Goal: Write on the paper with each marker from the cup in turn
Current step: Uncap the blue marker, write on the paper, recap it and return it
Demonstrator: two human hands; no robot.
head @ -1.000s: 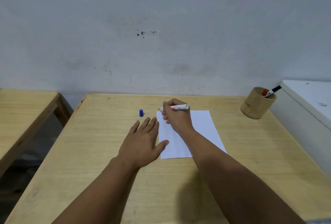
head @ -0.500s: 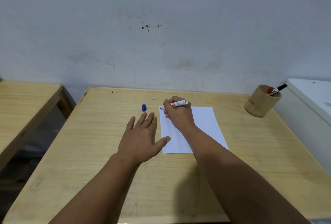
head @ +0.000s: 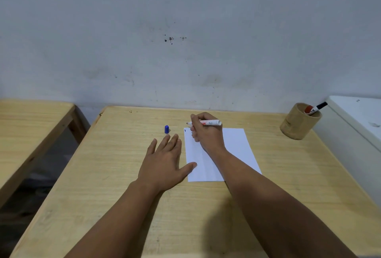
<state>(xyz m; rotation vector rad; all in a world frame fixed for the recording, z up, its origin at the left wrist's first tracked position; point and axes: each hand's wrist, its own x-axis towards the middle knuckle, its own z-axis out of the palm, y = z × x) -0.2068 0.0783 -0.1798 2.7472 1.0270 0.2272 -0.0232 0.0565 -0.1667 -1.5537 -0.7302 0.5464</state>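
A white sheet of paper (head: pixel 237 144) lies on the wooden table (head: pixel 115 175). My right hand (head: pixel 206 134) rests on its far left part, shut on a white marker (head: pixel 211 122) whose tip points left near the paper's top left corner. A short blue mark (head: pixel 185 130) shows at that corner. My left hand (head: pixel 165 163) lies flat with fingers apart, its thumb touching the paper's left edge. The marker's blue cap (head: pixel 166 129) stands just beyond my left fingers. A bamboo cup (head: pixel 298 122) at the far right holds a red and a black marker (head: pixel 314 109).
A white cabinet (head: pixel 358 119) stands against the table's right side, close to the cup. Another wooden table (head: pixel 26 134) sits to the left across a gap. A grey wall runs along the table's far edge.
The view has tilted slightly between frames. My right hand with the marker stays at the paper's top left corner, and a small blue mark is visible there now. My left hand has barely moved.
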